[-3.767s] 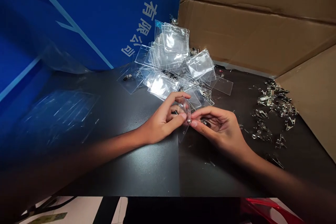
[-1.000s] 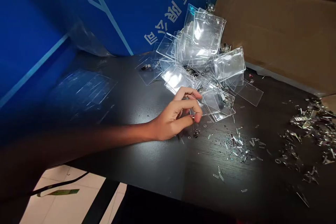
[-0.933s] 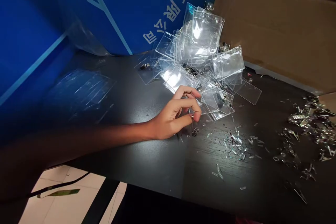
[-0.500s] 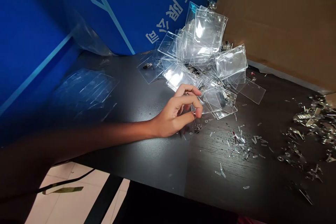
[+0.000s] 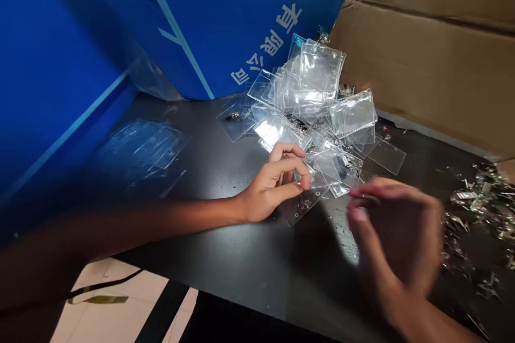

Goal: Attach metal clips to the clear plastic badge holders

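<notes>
The left hand is at the middle of the black desk, and its grip is narrow: the thumb and the curled fingers come close together and pinch the upper corner of a clear badge holder. This holder lies flat and low, tilted on the desk surface, with a small metal snap visible through the plastic. Its corner goes under the fingertips, and its far side is touching the lower edge of a pile of clear badge holders.

The pile stands against the back edge of the desk, in the corner where a blue printed board meets a cardboard sheet. The right hand is above the desk, to the right of the pile, and is blurred. Its fingers are bent and the grip seems half closed, but I cannot tell if it holds something.

Loose metal clips are scattered near the right edge of the desk, just beyond this hand. Flat plastic sleeves lie at the left side, near the blue board. The left forearm crosses the desk close to its front edge, and a wide stretch of black surface lies between the left hand and this edge. Under the front edge, a tiled floor shows.
</notes>
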`<state>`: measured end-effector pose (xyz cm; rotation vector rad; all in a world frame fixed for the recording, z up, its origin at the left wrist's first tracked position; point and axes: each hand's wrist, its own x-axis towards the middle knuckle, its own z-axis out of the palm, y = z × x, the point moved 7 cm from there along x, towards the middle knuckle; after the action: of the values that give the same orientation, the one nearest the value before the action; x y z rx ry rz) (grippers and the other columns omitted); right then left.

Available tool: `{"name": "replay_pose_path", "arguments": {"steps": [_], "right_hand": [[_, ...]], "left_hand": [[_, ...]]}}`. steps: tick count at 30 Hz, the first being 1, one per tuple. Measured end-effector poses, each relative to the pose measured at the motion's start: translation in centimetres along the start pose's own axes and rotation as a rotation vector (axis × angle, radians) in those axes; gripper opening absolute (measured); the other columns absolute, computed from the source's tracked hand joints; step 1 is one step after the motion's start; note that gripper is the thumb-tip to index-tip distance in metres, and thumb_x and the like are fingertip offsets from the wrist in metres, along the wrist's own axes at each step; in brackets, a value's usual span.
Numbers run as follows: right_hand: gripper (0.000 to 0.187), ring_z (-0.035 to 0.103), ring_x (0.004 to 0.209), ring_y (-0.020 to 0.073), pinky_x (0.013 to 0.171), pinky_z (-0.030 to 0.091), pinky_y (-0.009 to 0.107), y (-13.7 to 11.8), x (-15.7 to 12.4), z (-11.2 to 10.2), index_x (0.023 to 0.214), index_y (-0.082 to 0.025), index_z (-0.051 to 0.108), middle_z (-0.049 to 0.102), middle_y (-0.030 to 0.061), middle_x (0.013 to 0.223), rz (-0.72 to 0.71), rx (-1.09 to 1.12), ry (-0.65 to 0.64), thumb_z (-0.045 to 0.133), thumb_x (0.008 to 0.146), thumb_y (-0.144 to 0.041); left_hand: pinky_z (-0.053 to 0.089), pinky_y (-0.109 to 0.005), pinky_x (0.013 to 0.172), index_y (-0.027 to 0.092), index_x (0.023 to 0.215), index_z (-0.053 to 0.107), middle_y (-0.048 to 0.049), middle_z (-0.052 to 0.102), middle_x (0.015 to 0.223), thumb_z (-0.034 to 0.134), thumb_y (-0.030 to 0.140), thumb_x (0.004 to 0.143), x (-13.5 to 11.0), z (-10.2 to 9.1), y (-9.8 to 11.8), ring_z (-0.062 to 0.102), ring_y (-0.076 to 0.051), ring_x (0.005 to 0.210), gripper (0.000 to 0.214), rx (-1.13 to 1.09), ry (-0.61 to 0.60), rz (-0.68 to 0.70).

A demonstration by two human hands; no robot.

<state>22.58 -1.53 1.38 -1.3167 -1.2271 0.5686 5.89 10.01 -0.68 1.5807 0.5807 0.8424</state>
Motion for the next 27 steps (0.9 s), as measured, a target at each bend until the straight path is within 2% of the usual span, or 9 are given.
{"name": "replay_pose_path", "arguments": {"steps": [4,7,12,15,19,24,27], "right_hand": [[0.028,0.075,0.102,0.0189,0.088,0.064,0.033,1.7,-0.6,2.9,0.129,-0.031,0.064,0.073,0.0060,0.123,0.170,0.045,-0.287,0.079,0.105,-0.034],[0.027,0.079,0.096,0.0189,0.086,0.066,0.032,2.3,-0.3,4.2,0.124,-0.028,0.066,0.080,0.0058,0.112,0.205,0.093,-0.389,0.081,0.102,-0.034],[0.020,0.081,0.083,0.0180,0.078,0.067,0.028,3.2,0.8,4.5,0.105,-0.024,0.072,0.082,0.0048,0.092,0.306,0.212,-0.396,0.083,0.096,-0.038],[0.017,0.079,0.077,0.0179,0.074,0.065,0.028,3.1,1.5,4.0,0.098,-0.023,0.077,0.082,0.0049,0.086,0.269,0.177,-0.359,0.082,0.096,-0.039],[0.017,0.079,0.074,0.0201,0.072,0.066,0.031,3.0,2.1,3.3,0.098,-0.023,0.081,0.083,0.0053,0.084,0.227,0.177,-0.308,0.084,0.094,-0.039],[0.017,0.080,0.076,0.0204,0.074,0.068,0.030,3.3,1.6,3.6,0.097,-0.022,0.082,0.084,0.0060,0.087,0.238,0.226,-0.320,0.089,0.091,-0.037],[0.017,0.083,0.088,0.0219,0.086,0.070,0.032,3.1,1.5,3.4,0.104,-0.023,0.084,0.085,0.0077,0.097,0.209,0.228,-0.298,0.084,0.097,-0.038]], "left_hand": [[0.048,-0.043,0.104,0.020,0.084,0.067,-0.0120,0.052,0.135,0.073,0.030,0.088,-0.1,-0.2,0.1,0.050,-0.032,0.129,0.013,-0.027,0.005,-0.011],[0.046,-0.043,0.105,0.019,0.084,0.068,-0.0124,0.051,0.136,0.073,0.032,0.091,-0.3,-0.2,0.3,0.051,-0.032,0.127,0.016,-0.022,0.008,-0.013],[0.046,-0.048,0.113,0.018,0.090,0.076,-0.0146,0.050,0.139,0.073,0.047,0.099,-0.6,-0.5,0.2,0.049,-0.035,0.131,0.030,0.048,0.017,0.030],[0.045,-0.053,0.119,0.020,0.093,0.080,-0.0161,0.052,0.142,0.071,0.053,0.102,-0.9,-0.5,0.4,0.047,-0.038,0.137,0.036,0.170,0.019,0.089],[0.045,-0.058,0.121,0.022,0.097,0.084,-0.0161,0.053,0.144,0.071,0.051,0.103,-1.2,0.0,0.9,0.052,-0.037,0.134,0.032,0.323,0.022,0.135],[0.048,-0.059,0.120,0.022,0.098,0.080,-0.0154,0.054,0.144,0.074,0.048,0.102,-1.2,0.6,1.1,0.053,-0.036,0.131,0.027,0.464,0.029,0.085],[0.051,-0.057,0.119,0.024,0.120,0.079,-0.0168,0.052,0.149,0.071,0.044,0.106,-1.5,0.8,1.3,0.049,-0.037,0.141,0.026,0.528,0.012,0.126]]}}
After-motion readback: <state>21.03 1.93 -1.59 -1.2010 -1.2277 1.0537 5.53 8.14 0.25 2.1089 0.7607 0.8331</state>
